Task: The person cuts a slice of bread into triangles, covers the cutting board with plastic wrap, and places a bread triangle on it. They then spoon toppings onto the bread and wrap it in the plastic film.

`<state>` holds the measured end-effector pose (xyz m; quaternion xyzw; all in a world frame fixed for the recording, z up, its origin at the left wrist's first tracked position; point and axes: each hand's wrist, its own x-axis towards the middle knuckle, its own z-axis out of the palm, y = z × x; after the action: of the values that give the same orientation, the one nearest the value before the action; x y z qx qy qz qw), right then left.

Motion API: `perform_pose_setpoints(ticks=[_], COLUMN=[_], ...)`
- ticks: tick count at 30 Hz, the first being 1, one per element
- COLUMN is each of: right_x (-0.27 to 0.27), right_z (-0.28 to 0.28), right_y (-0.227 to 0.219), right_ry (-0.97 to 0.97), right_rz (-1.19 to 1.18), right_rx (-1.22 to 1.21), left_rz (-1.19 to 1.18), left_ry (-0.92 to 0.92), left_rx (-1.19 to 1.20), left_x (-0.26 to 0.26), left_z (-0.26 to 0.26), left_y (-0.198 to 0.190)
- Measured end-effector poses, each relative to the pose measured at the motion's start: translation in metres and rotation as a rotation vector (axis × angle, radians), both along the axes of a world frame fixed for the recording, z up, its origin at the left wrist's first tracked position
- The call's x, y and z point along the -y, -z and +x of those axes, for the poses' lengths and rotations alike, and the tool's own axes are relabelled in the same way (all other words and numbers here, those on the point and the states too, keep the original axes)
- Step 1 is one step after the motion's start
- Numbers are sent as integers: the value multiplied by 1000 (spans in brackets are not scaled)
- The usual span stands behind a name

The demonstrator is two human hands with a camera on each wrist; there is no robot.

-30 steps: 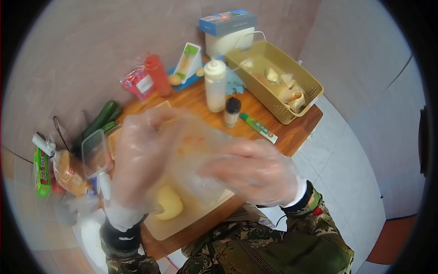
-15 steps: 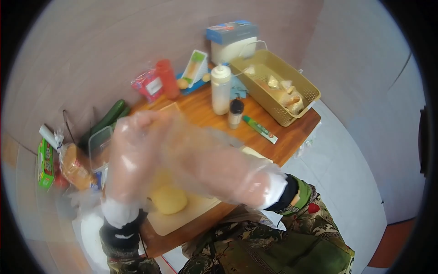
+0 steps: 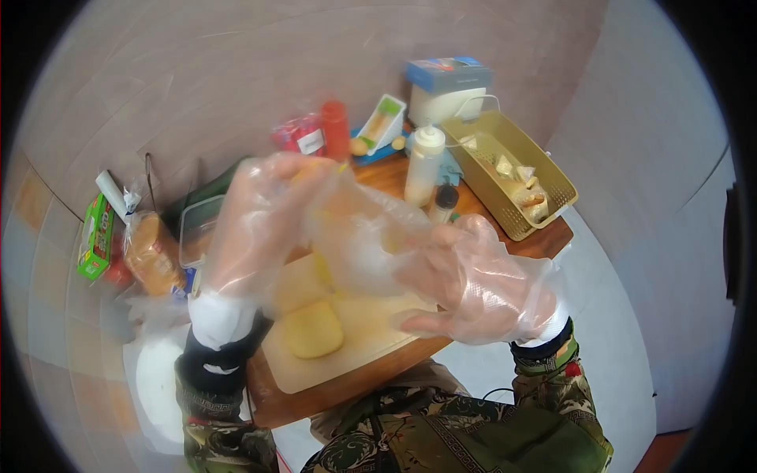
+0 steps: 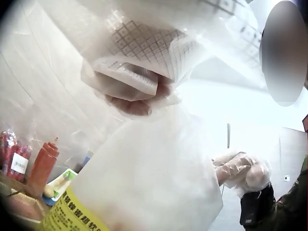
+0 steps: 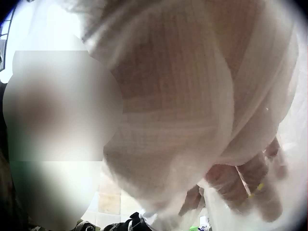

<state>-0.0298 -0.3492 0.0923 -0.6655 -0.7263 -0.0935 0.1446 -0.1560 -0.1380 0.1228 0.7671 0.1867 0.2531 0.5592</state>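
Observation:
Both hands wear clear plastic gloves. At the left of the head view, my left hand (image 3: 264,225) grips the upper part of a translucent plastic bag (image 3: 359,229) in raised, curled fingers. In the left wrist view the bag hangs below those fingers, with a yellow printed label (image 4: 72,211) at its lower edge. My right hand (image 3: 493,284) is at the bag's right side, its fingers extended toward the bag and its thumb apart. Below the hands, a pale yellow rounded-square piece of food (image 3: 314,329) lies on a cutting board (image 3: 296,378).
A tan basket (image 3: 512,158) with wrapped items stands at the back right. Near it are a white squeeze bottle (image 3: 424,169) and a black-capped shaker (image 3: 445,201). A red squeeze bottle (image 3: 334,130) stands at the back; bagged bread (image 3: 154,252) and a green box (image 3: 96,236) are left.
The right hand first crossed left over the bag toward the left hand, then drew back to the right with its fingers spreading. The left hand kept hold of the bag, and the view shifted.

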Motion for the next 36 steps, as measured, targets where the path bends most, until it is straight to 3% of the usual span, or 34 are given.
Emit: perform_pose_setpoints(ticks=[2, 4, 6, 7, 9, 10, 12, 13, 15, 19, 21, 24, 27, 29, 31, 34, 36], right_x=[-4, -11, -17, -21, -26, -28, -34, -39, -44, -40, -32, -23, -18, -27, -34, -44, -55], right_z=[5, 5, 6, 4, 4, 4, 7, 11, 17, 17, 13, -1, -5, 6, 10, 6, 5], right_y=[4, 4, 3, 3, 3, 5, 12, 18, 20, 12, 2, -9, -9, -3, -4, -9, -12], right_ry=[-121, -105, -86, -68, -57, -4, 47, 64, 77, 36, 9, -32, 35, -34, -96, -55, -245], right_rz=[44, 34, 24, 108, 194, 227, 262, 276, 292, 364, 380, 446, 290, 312, 331, 307, 378], right_rx=[54, 107, 159, 152, 147, 146, 148, 164, 182, 108, 132, 184, 68, 52, 39, 45, -35], left_rz=[12, 25, 210, 214, 952, 955, 1193, 1194, 1234, 1218, 1029, 1202, 1056, 940, 557, 730, 662], left_ry=[4, 13, -12, -12, -169, -172, -28, -32, 286, 232, 311, 338, 391, 391, 428, 482, 405], left_rx=[-5, -8, -30, -29, 356, 359, 394, 397, 199, 109, -184, -298, -105, -21, 261, 126, 96], left_x=[-4, -7, -8, -9, -10, -11, -13, -15, -17, -6, -8, -21, -15, -5, 1, -6, -7], left_z=[1, 2, 4, 3, 3, 4, 6, 6, 6, -7, -7, 1, -6, -4, -2, -11, -13], left_y=[-1, -1, 1, 5, 13, 12, 11, 13, 18, 13, 10, 40, 33, 29, 31, 30, 32])
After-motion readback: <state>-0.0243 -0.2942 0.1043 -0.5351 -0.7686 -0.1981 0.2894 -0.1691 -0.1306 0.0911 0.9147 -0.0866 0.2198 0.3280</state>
